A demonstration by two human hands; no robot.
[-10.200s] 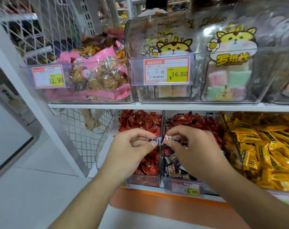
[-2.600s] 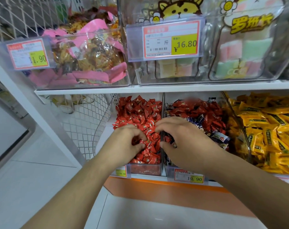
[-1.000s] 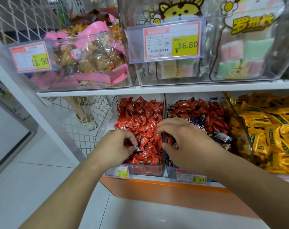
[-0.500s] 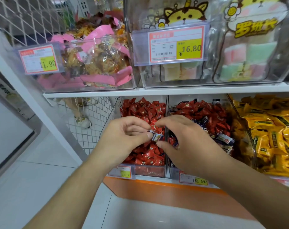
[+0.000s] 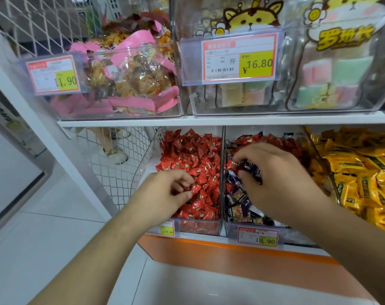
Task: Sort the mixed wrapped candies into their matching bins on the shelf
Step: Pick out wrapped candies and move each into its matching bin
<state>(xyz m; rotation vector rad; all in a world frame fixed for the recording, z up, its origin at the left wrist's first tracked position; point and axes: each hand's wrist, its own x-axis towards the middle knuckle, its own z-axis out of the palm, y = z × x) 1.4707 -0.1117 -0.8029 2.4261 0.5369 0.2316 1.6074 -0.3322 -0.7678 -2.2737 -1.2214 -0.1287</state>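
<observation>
Price tags read 16.80 (image 5: 238, 58) — 11.90 (image 5: 54, 75) — 19.90 (image 5: 258, 236).

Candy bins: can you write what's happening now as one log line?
left hand: pinching red candy over red bin | right hand: gripping dark candies in mixed bin

The upper shelf board (image 5: 125, 123) carried three clear bins: pink-wrapped snacks (image 5: 130, 84), then two of pastel sweets (image 5: 319, 84). The lower shelf (image 5: 231, 239) bore bins of red candies (image 5: 193, 155), mixed dark-and-red candies (image 5: 240, 201) and yellow packets (image 5: 363, 172).
</observation>
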